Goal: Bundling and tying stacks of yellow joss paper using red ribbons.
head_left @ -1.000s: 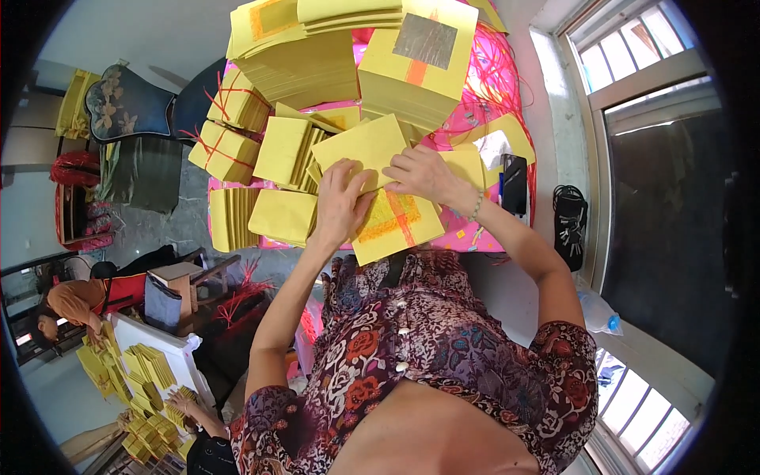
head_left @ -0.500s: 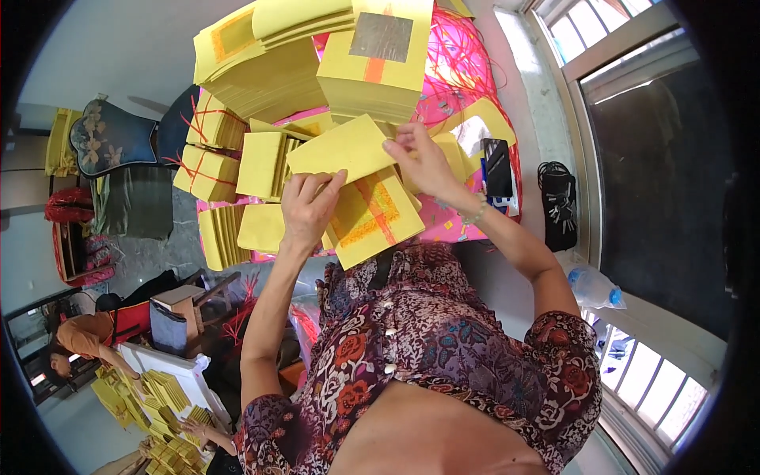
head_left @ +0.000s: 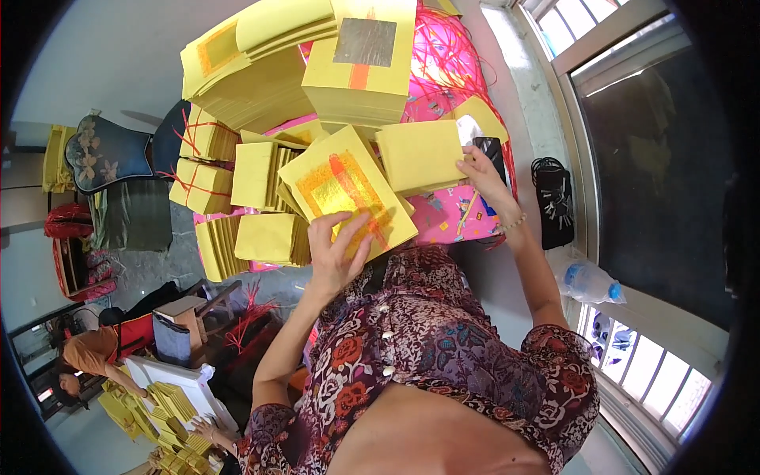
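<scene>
My left hand (head_left: pixel 336 252) lies with spread fingers on the lower edge of a yellow paper sheet (head_left: pixel 321 170), printed orange with a shiny foil square and a red stripe. The sheet lies tilted on top of others in front of me. To its right, my right hand (head_left: pixel 484 176) pinches the right edge of a folded yellow paper (head_left: pixel 419 154). That paper rests over other yellow papers. Left of the sheet are several small stacks of folded yellow paper (head_left: pixel 269 239).
Tall stacks of yellow paper (head_left: pixel 360 91) stand at the back of a pink-covered table (head_left: pixel 450 220). Bundles tied with red string (head_left: pixel 204 186) sit at the left. A phone (head_left: pixel 492 154) lies at the right edge. Another person (head_left: pixel 99 352) handles yellow papers lower left.
The folded paper has moved right with my right hand. My left hand has left it and now rests on the printed sheet, which shows uncovered.
</scene>
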Demonstrator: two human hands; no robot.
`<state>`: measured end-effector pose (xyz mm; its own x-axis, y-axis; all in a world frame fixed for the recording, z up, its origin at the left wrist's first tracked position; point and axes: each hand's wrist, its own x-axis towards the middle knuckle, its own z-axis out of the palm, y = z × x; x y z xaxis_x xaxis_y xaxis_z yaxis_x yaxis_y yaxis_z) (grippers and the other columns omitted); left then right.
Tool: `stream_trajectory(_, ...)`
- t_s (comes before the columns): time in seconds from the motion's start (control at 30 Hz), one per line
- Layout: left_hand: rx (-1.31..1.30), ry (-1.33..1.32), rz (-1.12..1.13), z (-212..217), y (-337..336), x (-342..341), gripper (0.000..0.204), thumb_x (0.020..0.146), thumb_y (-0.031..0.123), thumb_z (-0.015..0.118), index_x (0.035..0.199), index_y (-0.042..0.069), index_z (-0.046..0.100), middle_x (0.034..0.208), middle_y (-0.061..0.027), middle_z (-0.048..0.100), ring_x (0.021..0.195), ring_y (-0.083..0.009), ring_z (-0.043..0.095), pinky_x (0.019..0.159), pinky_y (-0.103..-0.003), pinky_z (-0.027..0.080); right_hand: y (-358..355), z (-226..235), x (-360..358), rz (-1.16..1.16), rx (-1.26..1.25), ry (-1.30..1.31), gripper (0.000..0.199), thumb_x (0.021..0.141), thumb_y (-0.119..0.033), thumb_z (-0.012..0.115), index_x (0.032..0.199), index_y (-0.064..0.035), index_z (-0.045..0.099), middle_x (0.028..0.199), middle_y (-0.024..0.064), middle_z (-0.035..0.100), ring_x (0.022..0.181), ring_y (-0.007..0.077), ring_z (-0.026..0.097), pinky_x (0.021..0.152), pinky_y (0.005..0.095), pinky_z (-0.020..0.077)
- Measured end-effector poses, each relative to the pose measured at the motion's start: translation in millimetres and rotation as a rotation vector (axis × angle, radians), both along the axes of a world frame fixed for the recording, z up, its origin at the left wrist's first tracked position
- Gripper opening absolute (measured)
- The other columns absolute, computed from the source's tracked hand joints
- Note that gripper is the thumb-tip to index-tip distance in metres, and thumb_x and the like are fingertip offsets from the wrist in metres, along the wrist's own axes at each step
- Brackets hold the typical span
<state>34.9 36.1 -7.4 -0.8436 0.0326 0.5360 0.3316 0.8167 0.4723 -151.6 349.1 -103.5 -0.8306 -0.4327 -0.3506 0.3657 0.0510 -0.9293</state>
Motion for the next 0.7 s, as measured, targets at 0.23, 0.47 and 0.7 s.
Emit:
stream_trajectory(0.23,0.126,-0.39,-0.133,2.1,5.0,15.3,0.047,0.075,0.028,0.081,0.117,0.012,0.067,0.101,-0.0084,0.062,0.094,-0.0276,0.057,0.082,-0.039,0.043,15.4,-74.6,-1.4,-0.098,0.195,0.018,0.027,0.1,-0.018,0.059,0.124,-0.011,0.048,0.102,0.0028,0.069,0.085,0.0072,0.062,0.069,0.0226,0.0478)
stream_trajectory(0.47,0.069,-0.437,-0.126,0.7,7.4,17.2,0.05,0.076,0.03,0.081,0.12,0.013,0.066,0.1,-0.0083,0.061,0.093,-0.0281,0.055,0.082,-0.039,0.043,10.1,-101.8,-3.6,-0.074,0.306,0.071,0.027,0.098,-0.012,0.059,0.121,-0.0077,0.046,0.101,0.0067,0.068,0.082,0.0103,0.063,0.062,0.0271,0.0513)
stream_trajectory(0.7,0.066,-0.46,-0.122,3.9,6.3,15.6,0.046,0.074,0.025,0.083,0.114,0.011,0.067,0.1,-0.009,0.063,0.094,-0.0295,0.057,0.083,-0.039,0.044,-11.6,-91.2,9.5,0.005,0.99,0.479,0.031,0.088,-0.015,0.065,0.112,-0.0033,0.049,0.101,0.0222,0.065,0.089,0.0388,0.065,0.073,0.049,0.0521)
